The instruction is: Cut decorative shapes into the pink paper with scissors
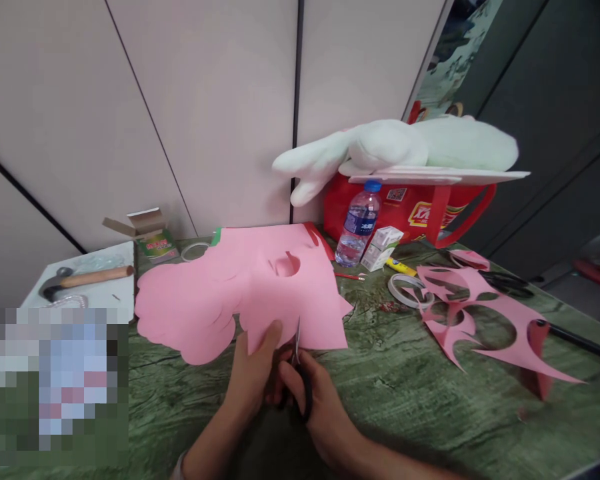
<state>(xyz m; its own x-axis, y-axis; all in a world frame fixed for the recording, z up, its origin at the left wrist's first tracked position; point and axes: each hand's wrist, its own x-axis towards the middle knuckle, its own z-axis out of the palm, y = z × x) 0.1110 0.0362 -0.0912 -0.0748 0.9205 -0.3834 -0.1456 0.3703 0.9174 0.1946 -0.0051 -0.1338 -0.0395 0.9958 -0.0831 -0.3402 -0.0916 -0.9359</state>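
Note:
A large sheet of pink paper [325, 293] is spread over the middle of the green table, with a curved hole in it. My left hand [263, 357] grips its near edge, thumb on top and fingers hidden underneath. In my right hand [315, 390] is a pair of scissors [304, 387] with black handles. Their blades point away from me and lie in the near edge of the sheet, just right of my left thumb. Pink scalloped cut-outs [185, 310] lie at the left, overlapping the sheet.
Pink paper scraps with round holes [505, 310] lie right, beside a tape roll [405, 291]. Behind stand a water bottle [357, 227], a small carton [381, 248] and a red bag [420, 213] under a white plush toy [395, 147]. A hammer [90, 279] rests on a white board at left.

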